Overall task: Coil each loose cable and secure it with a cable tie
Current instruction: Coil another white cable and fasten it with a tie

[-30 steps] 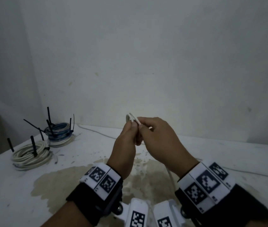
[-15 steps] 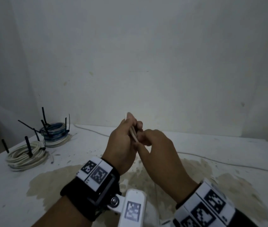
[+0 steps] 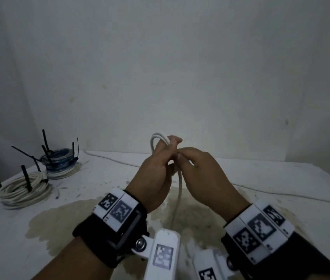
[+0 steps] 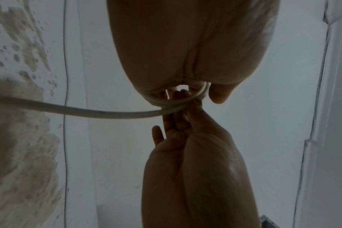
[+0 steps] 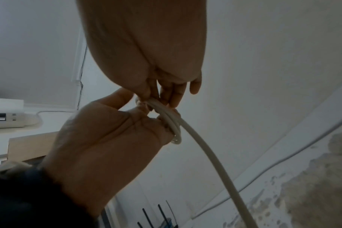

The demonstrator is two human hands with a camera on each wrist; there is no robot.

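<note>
Head view: left hand (image 3: 156,170) grips small cable (image 3: 158,138) loops, right hand (image 3: 198,170) pinches the feed; I'd keep wraps even.

head cam looking forward and down over the tabletop (image 3: 281,178), both wrist cams super close, aimed up along the palms, all three share the white cable (image 3: 178,190)

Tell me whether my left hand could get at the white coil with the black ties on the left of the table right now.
Probably not yet. The left hand is wrapped in loops of the white cable, which the right hand also pinches. The table between it and the white coil looks unobstructed, so freeing the hand comes first.
</note>
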